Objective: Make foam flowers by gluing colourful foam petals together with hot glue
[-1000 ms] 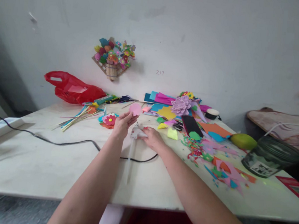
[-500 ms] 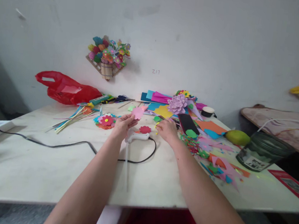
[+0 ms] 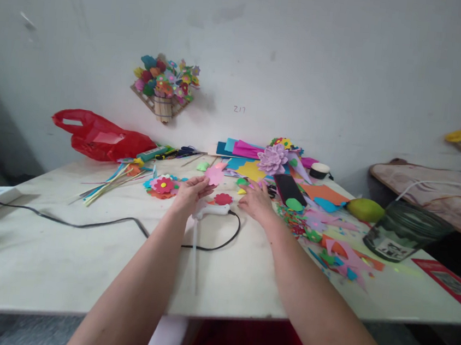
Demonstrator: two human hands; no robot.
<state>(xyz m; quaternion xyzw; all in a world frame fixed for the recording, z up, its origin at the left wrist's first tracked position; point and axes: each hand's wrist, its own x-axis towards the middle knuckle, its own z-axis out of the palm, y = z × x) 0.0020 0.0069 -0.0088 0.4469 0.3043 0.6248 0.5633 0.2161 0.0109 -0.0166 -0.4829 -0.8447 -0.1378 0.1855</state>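
Observation:
My left hand (image 3: 192,191) pinches a pink paper flower cutout (image 3: 215,175) between thumb and fingers, held up over the table. Below and beside it lies a white hot glue gun (image 3: 216,209) with a long glue stick (image 3: 194,256) sticking out toward me. A red flower cutout (image 3: 223,199) rests just beyond the gun. My right hand (image 3: 255,201) reaches low over the table with its fingers spread, close to a small yellow piece (image 3: 241,192) and a green cutout (image 3: 241,181). Nothing shows in its grasp.
Layered flowers (image 3: 162,185) and thin strips (image 3: 110,182) lie to the left, near a red plastic bag (image 3: 102,136). A black cord (image 3: 85,226) crosses the table. On the right are a phone (image 3: 289,189), paper scraps (image 3: 341,255), a mango-like fruit (image 3: 364,209) and a glass jar (image 3: 406,229).
My right hand's fingers have spread apart near the yellow pieces. My left hand keeps the pink flower cutout, shifted very slightly. The view has moved a little.

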